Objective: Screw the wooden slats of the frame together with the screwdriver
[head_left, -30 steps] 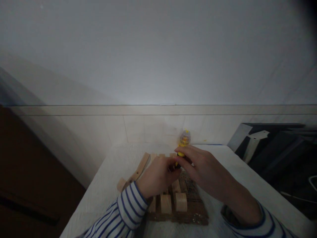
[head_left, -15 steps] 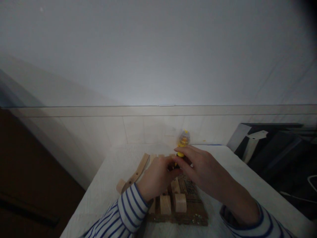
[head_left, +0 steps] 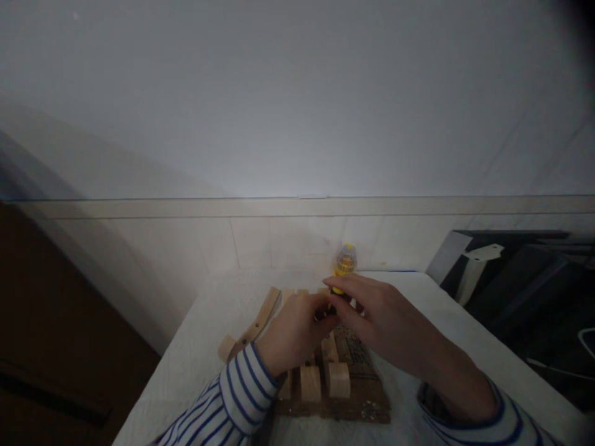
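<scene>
My right hand (head_left: 372,306) pinches a short yellow-and-black handle (head_left: 337,290), which looks like a screwdriver's; its lower end is hidden by fingers. My left hand (head_left: 297,325) is closed just below and to the left, its thumb and fingertips pressed together near the tool's lower end. What lies inside that pinch does not show. Beneath both hands is a worn brown board (head_left: 334,410) with pale wooden pieces on it. Two wooden blocks, a left one (head_left: 310,384) and a right one (head_left: 339,380), stand at its near side.
A long wooden strip with holes (head_left: 261,316) lies left of my left hand, by a small wood piece (head_left: 226,347). A clear container with yellow contents (head_left: 345,259) stands against the wall. The white table (head_left: 186,371) meets dark panels (head_left: 525,291) at right.
My right hand has turned slightly about the yellow-and-black handle, its index finger shifting a little left and covering more of it. My left hand stays nearly still.
</scene>
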Demonstrator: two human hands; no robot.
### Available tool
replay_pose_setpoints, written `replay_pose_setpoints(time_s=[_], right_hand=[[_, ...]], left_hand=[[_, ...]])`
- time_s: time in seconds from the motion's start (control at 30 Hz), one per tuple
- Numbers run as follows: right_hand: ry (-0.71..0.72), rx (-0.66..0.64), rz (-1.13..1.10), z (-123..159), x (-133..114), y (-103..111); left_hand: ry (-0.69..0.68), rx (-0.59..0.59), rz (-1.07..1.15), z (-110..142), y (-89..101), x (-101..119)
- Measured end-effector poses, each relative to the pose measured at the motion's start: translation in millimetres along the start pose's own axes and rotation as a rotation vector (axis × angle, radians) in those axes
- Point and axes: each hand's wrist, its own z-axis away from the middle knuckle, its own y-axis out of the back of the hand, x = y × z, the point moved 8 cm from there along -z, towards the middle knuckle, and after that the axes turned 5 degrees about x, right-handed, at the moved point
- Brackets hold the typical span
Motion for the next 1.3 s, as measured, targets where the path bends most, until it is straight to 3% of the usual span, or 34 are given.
replay_pose_setpoints(time_s=[0.6, 1.3], right_hand=[[0.001, -0.071, 0.010, 0.9, -1.4, -4.1], [0.003, -0.038, 0.040, -1.5, -2.0, -4.1]], left_hand=[[-0.080, 0.028, -0.060, 0.6, 4.8, 7.8], [-0.060, 0.018, -0.060, -0.8, 2.0, 5.3]])
